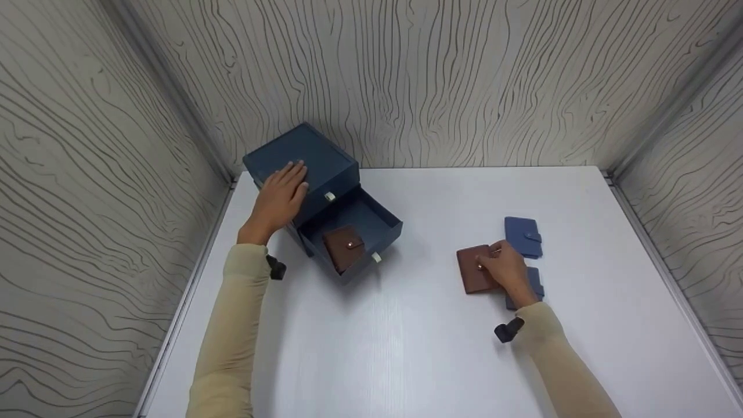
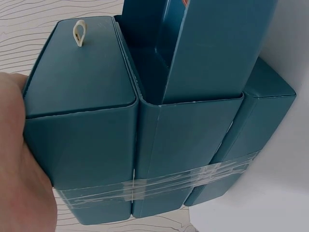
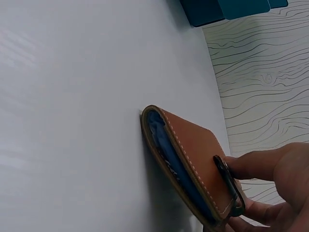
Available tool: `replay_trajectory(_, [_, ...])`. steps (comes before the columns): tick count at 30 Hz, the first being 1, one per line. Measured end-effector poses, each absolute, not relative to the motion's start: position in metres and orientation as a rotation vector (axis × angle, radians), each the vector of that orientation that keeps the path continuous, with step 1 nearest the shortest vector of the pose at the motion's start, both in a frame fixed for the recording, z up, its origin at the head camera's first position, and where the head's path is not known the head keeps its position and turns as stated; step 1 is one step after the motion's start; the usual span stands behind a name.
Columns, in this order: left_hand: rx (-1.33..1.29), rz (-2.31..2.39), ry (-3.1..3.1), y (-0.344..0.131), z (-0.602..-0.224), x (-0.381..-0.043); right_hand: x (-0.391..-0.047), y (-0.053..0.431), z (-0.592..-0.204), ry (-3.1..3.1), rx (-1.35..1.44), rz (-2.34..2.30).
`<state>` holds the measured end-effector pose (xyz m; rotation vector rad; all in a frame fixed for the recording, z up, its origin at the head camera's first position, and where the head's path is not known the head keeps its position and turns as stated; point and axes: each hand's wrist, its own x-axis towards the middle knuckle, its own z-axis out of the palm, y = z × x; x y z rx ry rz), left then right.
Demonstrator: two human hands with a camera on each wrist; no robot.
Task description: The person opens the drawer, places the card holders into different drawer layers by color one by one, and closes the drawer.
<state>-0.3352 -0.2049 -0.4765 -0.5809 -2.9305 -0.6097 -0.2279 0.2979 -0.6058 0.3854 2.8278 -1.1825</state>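
My left hand (image 1: 277,200) rests on top of a dark blue drawer box (image 1: 316,148), fingers extended. In the left wrist view the box shows three units side by side, bound with clear tape (image 2: 193,175); the middle drawer (image 2: 217,48) is pulled out. Inside that open drawer (image 1: 388,223) lies a brown wallet (image 1: 342,251) with a snap strap. My right hand (image 1: 509,270) pinches a second brown wallet (image 1: 471,274) at its strap edge, thumb on the upper face. This wallet (image 3: 193,150) is tilted up in the right wrist view, its blue lining showing.
A blue wallet (image 1: 521,232) lies on the white table (image 1: 348,354) beyond my right hand. Another blue wallet (image 1: 535,281) is partly hidden under the right hand and wrist. Wood-patterned panels (image 1: 395,81) stand behind and at both sides of the table.
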Motion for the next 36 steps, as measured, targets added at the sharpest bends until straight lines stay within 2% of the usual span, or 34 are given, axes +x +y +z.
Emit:
replay_trajectory(19, [-0.586, -0.578, -2.919, -0.2050, -0.4774, -0.3364, -0.2298, 0.2983, -0.6002, 2.511, 0.378, -1.423])
replay_trajectory(36, [-0.592, -0.584, -2.928, -0.2058, -0.4763, -0.3350, -0.2272, 0.2947, -0.5978, 2.611, 0.360, -1.302])
